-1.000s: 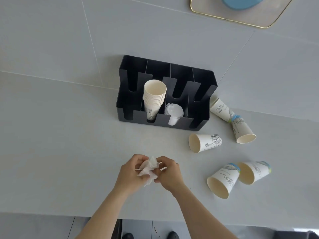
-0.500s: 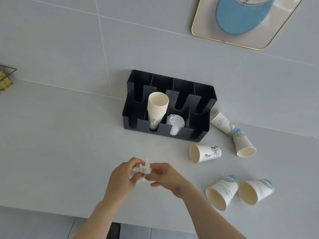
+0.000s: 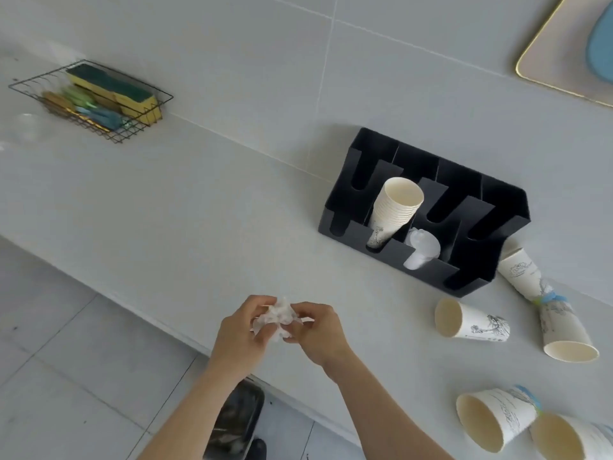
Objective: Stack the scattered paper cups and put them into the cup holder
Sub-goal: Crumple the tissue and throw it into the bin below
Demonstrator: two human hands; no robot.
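Observation:
A black cup holder [image 3: 491, 207] stands against the wall with a stack of paper cups [image 3: 394, 210] leaning in one slot and white lids [image 3: 421, 250] beside it. Several loose paper cups lie on their sides on the counter to the right: one [image 3: 471, 320] in front of the holder, two [image 3: 517, 273] [image 3: 564, 333] end to end by its right corner, and two [image 3: 497, 416] [image 3: 570, 436] at the lower right. My left hand [image 3: 238, 330] and my right hand [image 3: 315, 330] together pinch a crumpled white tissue [image 3: 277, 317] near the counter's front edge.
A wire basket [image 3: 146, 114] with sponges sits at the far left of the counter. A gold-rimmed tray [image 3: 544, 54] with a blue object is on the wall at top right. The counter edge runs diagonally; grey floor tiles and a dark bin [image 3: 235, 423] lie below.
The view has swung left, bringing the wire basket in and shifting the holder and cups right. Both hands stay together on the crumpled tissue.

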